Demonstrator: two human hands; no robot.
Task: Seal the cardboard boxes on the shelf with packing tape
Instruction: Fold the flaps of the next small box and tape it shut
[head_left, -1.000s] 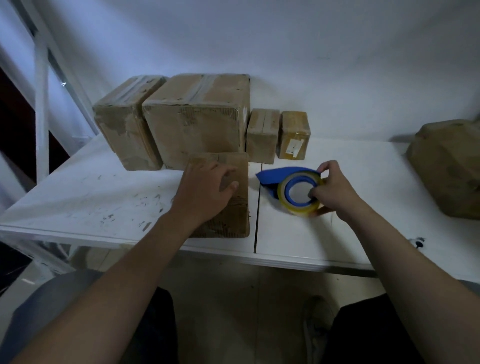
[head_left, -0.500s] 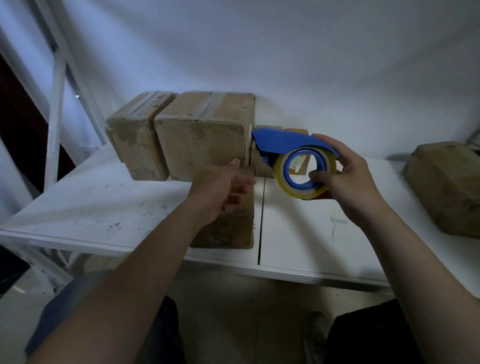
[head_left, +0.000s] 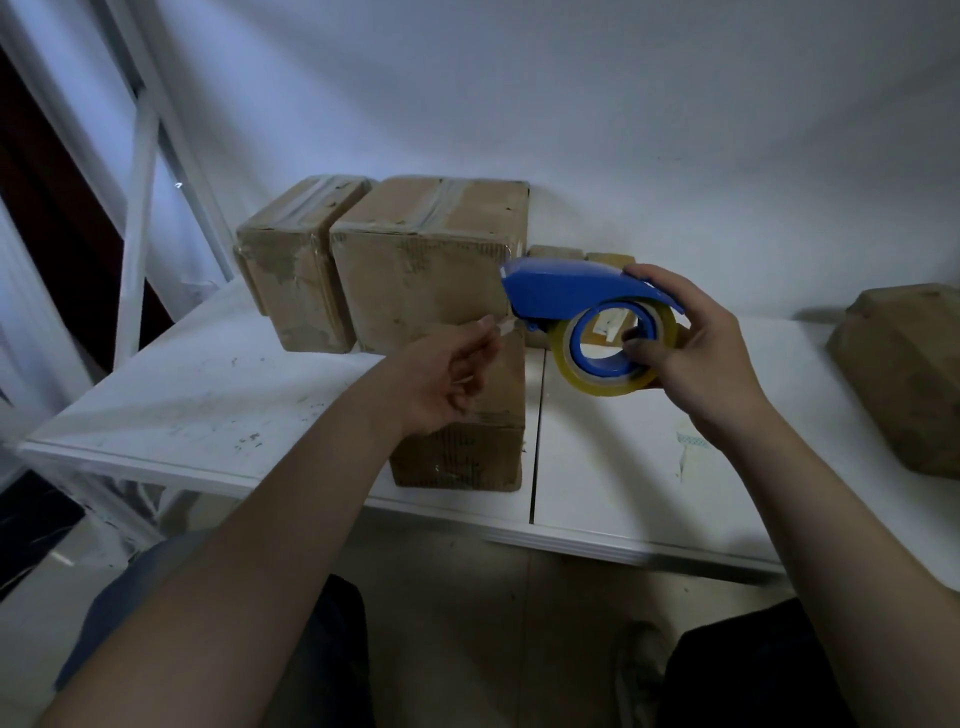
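A blue tape dispenser (head_left: 566, 291) with a yellowish roll of packing tape (head_left: 610, 382) hangs above the white shelf (head_left: 208, 395), and my right hand (head_left: 696, 353) grips it by the roll. My left hand (head_left: 441, 379) pinches the loose tape end (head_left: 504, 326) at the dispenser's front tip. Below my left hand a small cardboard box (head_left: 462, 457) lies near the shelf's front edge. A large taped box (head_left: 421, 260) and a narrower taped box (head_left: 293, 270) stand behind it against the wall. Two small boxes (head_left: 582, 254) are mostly hidden behind the dispenser.
A worn cardboard box (head_left: 909, 374) sits at the right end of the shelf. A white metal frame (head_left: 135, 171) rises at the left. A seam (head_left: 537, 431) splits the shelf top into two panels. A scrap of tape (head_left: 688, 441) lies on the right panel.
My right hand has lifted the dispenser off the shelf and holds it in the air. My left hand has left the small box and taken the tape end.
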